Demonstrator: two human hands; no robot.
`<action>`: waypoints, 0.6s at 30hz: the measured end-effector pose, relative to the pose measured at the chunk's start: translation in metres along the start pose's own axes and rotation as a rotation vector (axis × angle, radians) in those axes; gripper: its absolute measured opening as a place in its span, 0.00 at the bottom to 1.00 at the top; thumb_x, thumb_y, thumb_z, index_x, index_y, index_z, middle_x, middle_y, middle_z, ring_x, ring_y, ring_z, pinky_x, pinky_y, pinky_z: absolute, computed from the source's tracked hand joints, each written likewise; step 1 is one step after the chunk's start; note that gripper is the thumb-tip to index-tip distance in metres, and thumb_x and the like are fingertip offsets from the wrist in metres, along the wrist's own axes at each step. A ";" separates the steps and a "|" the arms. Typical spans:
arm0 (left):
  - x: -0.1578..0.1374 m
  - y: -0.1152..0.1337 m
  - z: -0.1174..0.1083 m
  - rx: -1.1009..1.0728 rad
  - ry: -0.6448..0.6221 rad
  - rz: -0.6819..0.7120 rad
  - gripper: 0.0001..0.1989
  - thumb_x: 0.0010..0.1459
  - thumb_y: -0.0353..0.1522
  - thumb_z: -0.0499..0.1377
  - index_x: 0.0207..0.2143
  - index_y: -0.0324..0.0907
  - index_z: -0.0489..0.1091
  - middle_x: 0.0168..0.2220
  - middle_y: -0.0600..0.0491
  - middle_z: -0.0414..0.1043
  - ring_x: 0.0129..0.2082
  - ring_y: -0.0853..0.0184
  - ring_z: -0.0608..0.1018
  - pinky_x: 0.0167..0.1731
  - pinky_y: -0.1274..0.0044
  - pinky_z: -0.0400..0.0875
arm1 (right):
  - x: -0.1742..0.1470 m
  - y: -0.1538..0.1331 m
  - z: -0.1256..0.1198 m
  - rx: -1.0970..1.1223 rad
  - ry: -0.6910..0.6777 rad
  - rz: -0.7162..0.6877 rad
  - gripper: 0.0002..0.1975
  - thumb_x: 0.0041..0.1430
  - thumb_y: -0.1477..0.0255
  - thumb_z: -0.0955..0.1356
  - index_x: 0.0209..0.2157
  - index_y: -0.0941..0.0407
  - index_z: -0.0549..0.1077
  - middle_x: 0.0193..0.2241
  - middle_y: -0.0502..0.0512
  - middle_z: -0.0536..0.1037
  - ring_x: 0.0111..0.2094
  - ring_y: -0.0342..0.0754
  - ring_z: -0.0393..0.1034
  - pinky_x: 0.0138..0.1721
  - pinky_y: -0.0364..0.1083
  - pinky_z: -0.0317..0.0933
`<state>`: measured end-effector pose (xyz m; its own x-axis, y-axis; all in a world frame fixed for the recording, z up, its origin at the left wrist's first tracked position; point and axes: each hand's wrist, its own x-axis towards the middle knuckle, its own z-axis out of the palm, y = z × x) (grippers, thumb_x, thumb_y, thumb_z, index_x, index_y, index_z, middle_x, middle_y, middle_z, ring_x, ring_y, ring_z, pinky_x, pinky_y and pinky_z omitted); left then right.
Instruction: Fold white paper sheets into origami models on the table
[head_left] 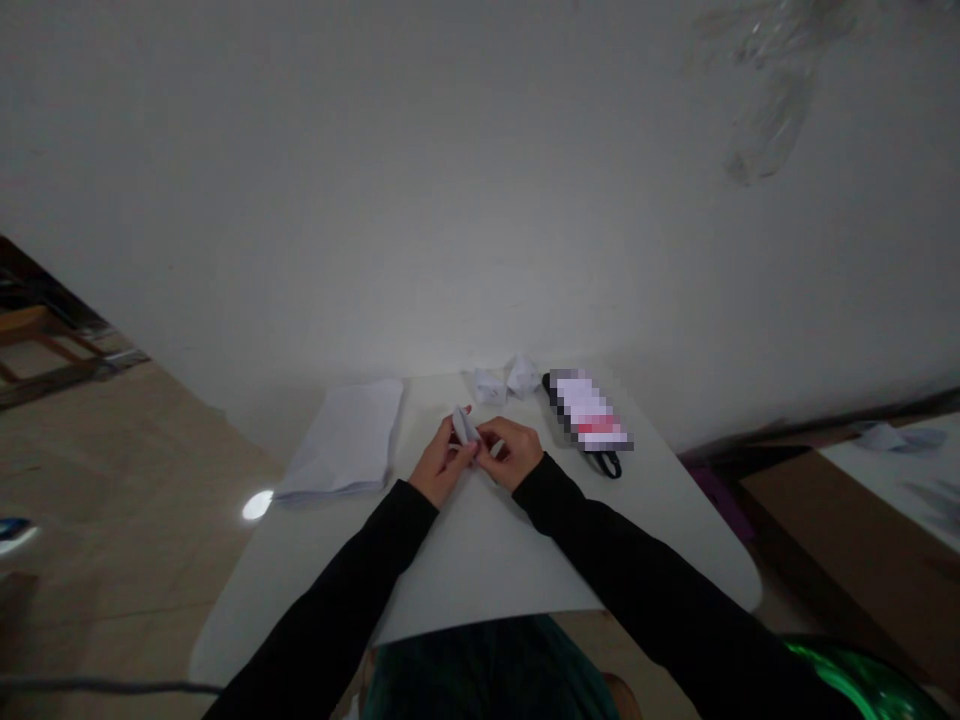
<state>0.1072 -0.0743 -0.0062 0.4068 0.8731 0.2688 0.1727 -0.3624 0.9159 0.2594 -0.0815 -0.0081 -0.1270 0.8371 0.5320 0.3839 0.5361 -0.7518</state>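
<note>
Between my two hands, above the middle of the white table (pixel 480 560), is a small folded piece of white paper (pixel 465 426). My left hand (pixel 441 464) is closed on its left side, with the thumb at the lower edge. The fingers of my right hand (pixel 511 450) pinch the paper's lower right side. Just beyond my hands, near the wall, lie two small folded white paper pieces (pixel 523 376), side by side. How the paper in my hands is folded is partly hidden by my fingers.
A stack of white paper sheets (pixel 345 435) lies at the table's left. To the right is a phone (pixel 589 410) with a blurred-out screen and a black strap (pixel 609 463). The wall (pixel 480 200) rises behind the table. A brown cardboard surface (pixel 840 540) stands at far right.
</note>
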 end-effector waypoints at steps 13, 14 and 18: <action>-0.008 0.014 0.007 0.242 -0.106 0.218 0.29 0.57 0.33 0.53 0.61 0.43 0.49 0.52 0.45 0.62 0.46 0.61 0.70 0.44 0.71 0.66 | -0.002 0.004 -0.002 -0.221 0.017 0.034 0.05 0.51 0.71 0.64 0.30 0.54 0.71 0.26 0.54 0.77 0.27 0.47 0.71 0.31 0.43 0.62; -0.008 0.015 0.006 0.231 -0.099 0.221 0.29 0.57 0.32 0.52 0.61 0.42 0.50 0.52 0.45 0.62 0.46 0.61 0.69 0.44 0.71 0.66 | -0.001 0.004 -0.003 -0.214 0.036 0.055 0.06 0.51 0.71 0.64 0.30 0.54 0.71 0.25 0.53 0.77 0.26 0.47 0.71 0.30 0.43 0.62; -0.003 0.014 0.002 0.146 -0.049 0.198 0.24 0.58 0.30 0.48 0.58 0.42 0.55 0.53 0.46 0.62 0.45 0.63 0.70 0.45 0.71 0.65 | 0.001 0.006 -0.005 -0.084 0.138 0.186 0.08 0.48 0.74 0.64 0.32 0.54 0.72 0.21 0.48 0.74 0.21 0.44 0.67 0.26 0.42 0.60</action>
<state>0.1098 -0.0829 0.0053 0.4877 0.7648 0.4209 0.2120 -0.5715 0.7928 0.2663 -0.0784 -0.0100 0.0769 0.8946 0.4403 0.4643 0.3587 -0.8098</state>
